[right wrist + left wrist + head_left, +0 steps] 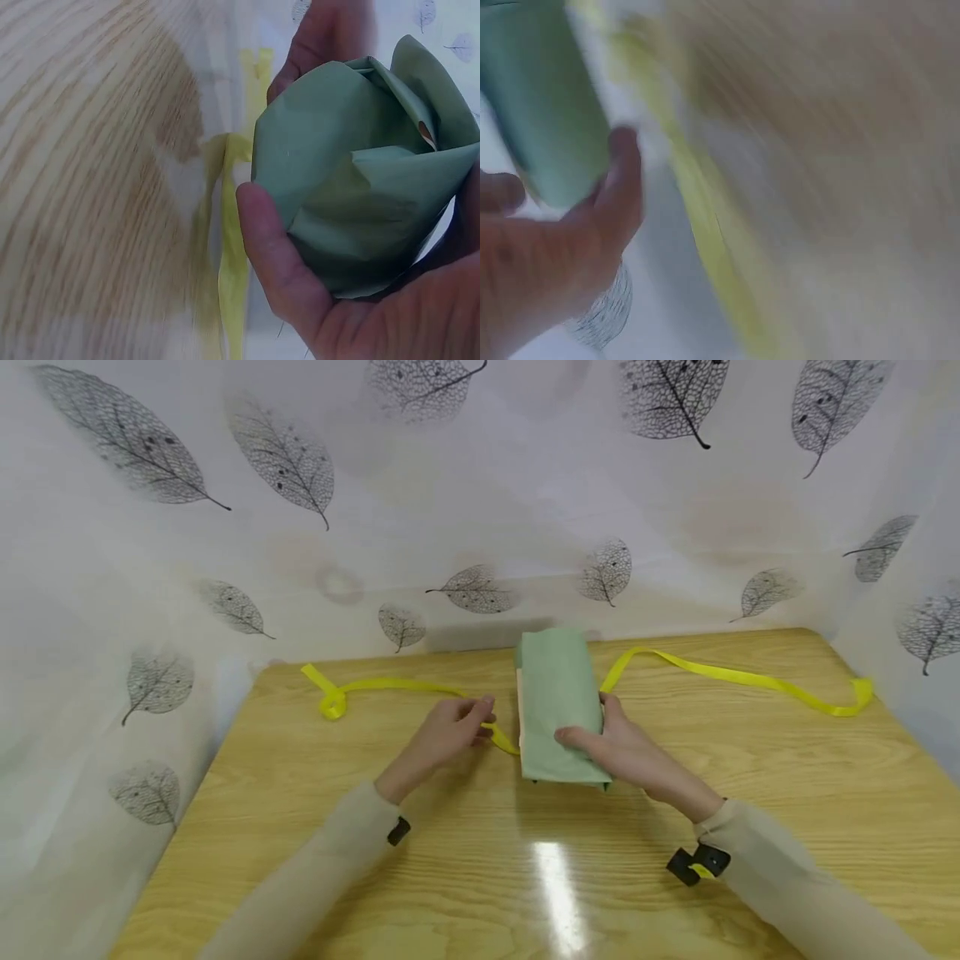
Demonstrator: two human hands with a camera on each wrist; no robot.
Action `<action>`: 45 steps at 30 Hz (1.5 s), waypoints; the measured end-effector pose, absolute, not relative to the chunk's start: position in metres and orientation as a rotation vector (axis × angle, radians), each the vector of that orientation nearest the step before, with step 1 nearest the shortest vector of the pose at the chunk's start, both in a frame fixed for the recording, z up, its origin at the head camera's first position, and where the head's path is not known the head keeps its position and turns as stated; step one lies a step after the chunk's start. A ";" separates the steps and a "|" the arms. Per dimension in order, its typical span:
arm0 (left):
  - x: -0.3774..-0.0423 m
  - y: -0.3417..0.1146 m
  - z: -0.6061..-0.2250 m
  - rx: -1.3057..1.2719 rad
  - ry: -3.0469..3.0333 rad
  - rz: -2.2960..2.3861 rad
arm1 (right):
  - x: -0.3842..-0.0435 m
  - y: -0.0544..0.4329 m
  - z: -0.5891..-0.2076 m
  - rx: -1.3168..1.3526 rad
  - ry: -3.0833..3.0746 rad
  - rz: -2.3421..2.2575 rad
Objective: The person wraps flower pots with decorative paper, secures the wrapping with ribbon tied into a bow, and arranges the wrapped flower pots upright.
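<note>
A package wrapped in green paper (558, 693) is held a little above the wooden table, its folded end (375, 172) facing the right wrist camera. My right hand (637, 760) grips it from the right, with the thumb across the top face. A yellow ribbon (393, 683) passes beneath the package and stretches out to both sides. Left of the package, my left hand (446, 731) is beside the ribbon, its fingers loosely bent. In the left wrist view the ribbon (705, 217) runs apart from the fingertips, and nothing shows between thumb and fingers.
The ribbon's left end lies curled near the far left of the wooden table (300, 810); its right end (862, 692) curls by the right edge. A white cloth with leaf prints (510, 510) hangs behind the table and along its sides.
</note>
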State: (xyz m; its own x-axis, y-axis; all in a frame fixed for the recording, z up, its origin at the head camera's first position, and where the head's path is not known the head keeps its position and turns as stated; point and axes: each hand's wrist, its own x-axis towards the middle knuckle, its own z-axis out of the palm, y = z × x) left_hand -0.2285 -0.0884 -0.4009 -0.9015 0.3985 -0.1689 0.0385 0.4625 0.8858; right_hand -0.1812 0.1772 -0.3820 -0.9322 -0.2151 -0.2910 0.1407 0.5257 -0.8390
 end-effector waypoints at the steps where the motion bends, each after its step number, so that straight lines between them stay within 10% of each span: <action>1: -0.226 -0.085 -0.398 0.303 2.214 1.533 | -0.182 0.176 -0.383 -0.056 2.414 -1.371; 26: -0.222 -0.052 -0.410 0.064 1.754 1.605 | -0.230 0.195 -0.399 -0.257 2.144 -1.113; 45: -0.222 -0.047 -0.411 0.051 1.783 1.587 | -0.181 0.184 -0.381 -0.104 2.579 -0.784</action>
State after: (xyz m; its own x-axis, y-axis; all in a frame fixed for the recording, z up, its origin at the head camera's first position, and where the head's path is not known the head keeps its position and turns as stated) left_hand -0.2216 -0.0474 -0.4110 -0.7282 0.4828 -0.4865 -0.4272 0.2353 0.8730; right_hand -0.1809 0.1836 -0.3810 -0.9004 -0.1948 -0.3890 0.0548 0.8363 -0.5456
